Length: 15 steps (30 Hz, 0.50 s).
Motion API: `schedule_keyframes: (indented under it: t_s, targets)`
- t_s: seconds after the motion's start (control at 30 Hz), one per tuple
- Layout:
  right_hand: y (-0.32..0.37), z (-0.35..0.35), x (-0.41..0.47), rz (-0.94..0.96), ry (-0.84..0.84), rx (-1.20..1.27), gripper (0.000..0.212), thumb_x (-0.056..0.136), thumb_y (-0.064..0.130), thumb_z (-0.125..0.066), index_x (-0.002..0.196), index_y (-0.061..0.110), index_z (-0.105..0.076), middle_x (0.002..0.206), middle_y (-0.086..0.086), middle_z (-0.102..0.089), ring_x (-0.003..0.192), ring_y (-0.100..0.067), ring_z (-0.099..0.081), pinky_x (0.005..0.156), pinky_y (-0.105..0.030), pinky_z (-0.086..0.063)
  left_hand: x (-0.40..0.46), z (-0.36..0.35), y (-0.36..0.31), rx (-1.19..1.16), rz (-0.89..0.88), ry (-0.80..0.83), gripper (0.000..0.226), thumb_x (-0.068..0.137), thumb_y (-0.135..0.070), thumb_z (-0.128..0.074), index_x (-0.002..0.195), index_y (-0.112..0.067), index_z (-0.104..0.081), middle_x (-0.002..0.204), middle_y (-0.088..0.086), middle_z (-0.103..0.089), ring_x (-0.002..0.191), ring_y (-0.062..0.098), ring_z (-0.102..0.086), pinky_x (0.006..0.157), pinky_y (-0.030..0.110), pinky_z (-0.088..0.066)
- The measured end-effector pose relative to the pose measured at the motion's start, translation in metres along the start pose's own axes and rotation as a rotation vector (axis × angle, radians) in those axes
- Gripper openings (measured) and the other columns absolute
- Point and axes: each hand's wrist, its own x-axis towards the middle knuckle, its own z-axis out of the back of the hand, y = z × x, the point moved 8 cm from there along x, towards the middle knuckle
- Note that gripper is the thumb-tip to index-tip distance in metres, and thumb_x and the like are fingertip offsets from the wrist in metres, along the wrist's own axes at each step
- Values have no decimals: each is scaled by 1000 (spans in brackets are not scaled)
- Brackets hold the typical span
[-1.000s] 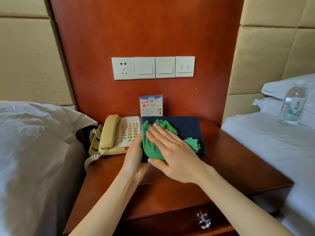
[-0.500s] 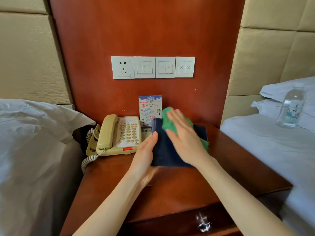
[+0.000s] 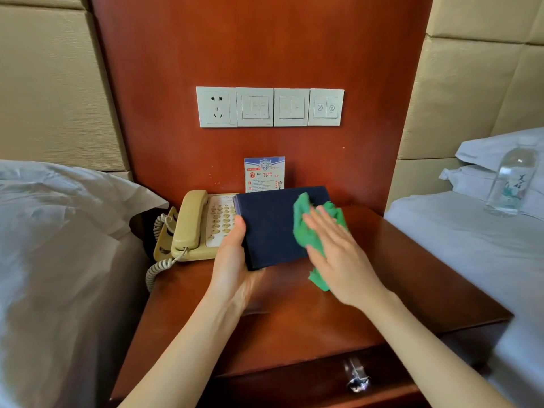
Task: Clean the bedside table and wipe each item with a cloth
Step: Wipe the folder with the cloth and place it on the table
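A dark blue book (image 3: 270, 228) is tilted up off the wooden bedside table (image 3: 412, 260). My left hand (image 3: 235, 269) grips its lower left corner, thumb along the left edge. My right hand (image 3: 338, 254) lies flat with straight fingers on a green cloth (image 3: 303, 225), pressing it against the right part of the book's cover. A corner of the cloth pokes out under my palm. A beige telephone (image 3: 200, 228) sits just left of the book. A small printed card (image 3: 264, 173) stands against the back panel behind it.
Wall sockets and switches (image 3: 269, 107) sit on the red-brown panel above. White bedding (image 3: 59, 245) lies at the left. A bed with pillows and a clear water bottle (image 3: 512, 184) stands at the right. A drawer knob (image 3: 356, 378) sticks out below the table's front edge.
The book went from lying flat to being tilted up in my left hand. My right hand swept the cloth from the book's left part to its right part.
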Motion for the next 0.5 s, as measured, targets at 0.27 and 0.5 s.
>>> schedule_keyframes:
  t_s: [0.27,0.5]
  targets:
    - [-85,15,16,-639,-140,846,32,93,32,-59,124,26,-55,119,1,-65,106,-20,-63,89,-38,-52,0,0,1,226,-2,63,28,97,-40,-52,116,-29,-69,117,2,-72,103,19,-71,68,36,-59]
    - [-27,73,-1,-218,-443,771,30,83,20,-68,99,44,-60,95,21,-66,92,-1,-63,77,-16,-51,15,-3,-2,324,33,-31,47,98,-48,-45,133,-18,-51,129,4,-60,106,16,-61,81,30,-54]
